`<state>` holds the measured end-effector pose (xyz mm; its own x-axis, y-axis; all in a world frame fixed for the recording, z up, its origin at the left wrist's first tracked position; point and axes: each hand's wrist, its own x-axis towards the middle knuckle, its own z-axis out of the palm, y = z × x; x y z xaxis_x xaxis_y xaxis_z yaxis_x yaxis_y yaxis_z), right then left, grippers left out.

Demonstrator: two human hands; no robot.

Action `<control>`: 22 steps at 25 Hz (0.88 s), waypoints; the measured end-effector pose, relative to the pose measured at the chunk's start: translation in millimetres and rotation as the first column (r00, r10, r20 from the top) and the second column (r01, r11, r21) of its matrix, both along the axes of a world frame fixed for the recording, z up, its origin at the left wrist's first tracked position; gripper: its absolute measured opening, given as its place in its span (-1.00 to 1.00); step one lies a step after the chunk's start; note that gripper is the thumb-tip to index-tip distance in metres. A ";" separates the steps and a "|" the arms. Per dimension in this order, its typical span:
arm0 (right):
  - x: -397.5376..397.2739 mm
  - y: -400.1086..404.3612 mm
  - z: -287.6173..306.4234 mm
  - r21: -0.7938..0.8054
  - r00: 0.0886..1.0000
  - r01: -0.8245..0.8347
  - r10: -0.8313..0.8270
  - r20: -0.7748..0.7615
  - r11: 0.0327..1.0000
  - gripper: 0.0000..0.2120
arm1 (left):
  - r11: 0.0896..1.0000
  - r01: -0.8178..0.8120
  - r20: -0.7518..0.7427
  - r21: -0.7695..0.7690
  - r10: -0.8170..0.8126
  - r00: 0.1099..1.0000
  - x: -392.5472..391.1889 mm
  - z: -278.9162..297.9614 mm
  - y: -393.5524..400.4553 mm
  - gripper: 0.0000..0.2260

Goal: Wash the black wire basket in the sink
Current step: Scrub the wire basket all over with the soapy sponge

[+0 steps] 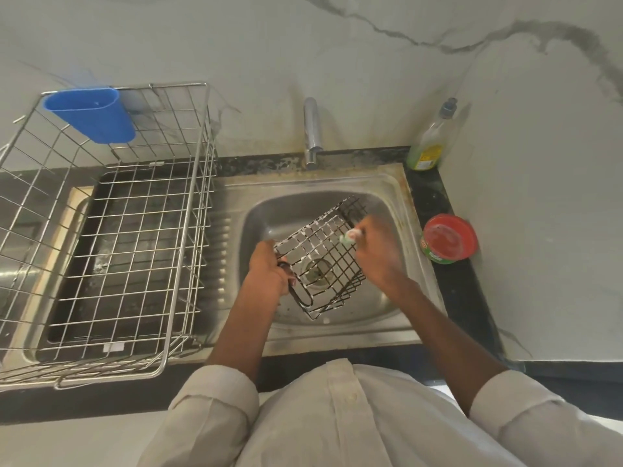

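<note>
A black wire basket (322, 257) hangs tilted over the steel sink (391, 193), with white soap foam along its upper wires. My left hand (268, 269) grips its left rim. My right hand (376, 252) holds a small green scrub pad (350, 236) pressed against the basket's upper right side. The drain shows through the mesh.
A large steel dish rack (111, 237) with a blue plastic cup holder (91, 114) stands on the drainboard at left. The tap (312, 129) rises behind the sink. A dish-soap bottle (429, 143) and a red-lidded tub (448, 239) sit on the black counter at right.
</note>
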<state>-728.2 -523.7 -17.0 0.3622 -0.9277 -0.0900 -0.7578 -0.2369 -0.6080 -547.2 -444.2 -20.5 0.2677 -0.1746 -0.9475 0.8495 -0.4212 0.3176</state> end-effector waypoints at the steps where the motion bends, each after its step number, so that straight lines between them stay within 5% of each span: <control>1: -8.3 -8.5 -7.7 0.038 0.997 0.074 -0.075 0.004 0.997 -0.96 | 1.000 0.007 -0.001 -0.004 -0.007 1.000 1.9 -0.4 1.4 -0.67; 5: -32.4 -29.4 -31.6 0.046 0.968 0.240 -0.242 0.069 0.970 -0.94 | 0.993 0.089 -0.039 -0.077 -0.093 0.995 7.1 -4.2 2.7 -0.61; 10: -50.7 -41.4 -28.5 0.282 0.893 0.326 -0.392 0.221 0.902 -0.94 | 0.940 0.154 -0.100 -0.304 -0.192 0.976 6.9 -4.7 -0.4 -0.52; 13: -53.7 -40.9 -37.3 0.417 0.807 0.414 -0.538 0.242 0.809 -0.95 | 0.747 0.126 0.007 -0.652 -0.160 0.987 5.8 19.6 -6.7 -0.64; 16: -46.3 -41.0 -39.0 0.547 0.690 0.469 -0.674 0.262 0.693 -0.95 | 0.615 0.335 0.177 -0.714 -0.304 0.936 -6.8 33.2 -10.3 -0.64; 20: -41.2 -41.7 -26.8 0.511 0.720 0.483 -0.655 0.232 0.712 -0.93 | 0.691 0.311 0.198 -0.652 -0.241 0.950 -15.9 22.1 -5.3 -0.53; 22: -39.9 -37.6 -21.5 0.311 0.813 0.501 -0.563 0.152 0.808 -0.90 | 0.715 0.242 0.157 -0.656 -0.184 0.970 -12.7 13.1 -1.7 -0.64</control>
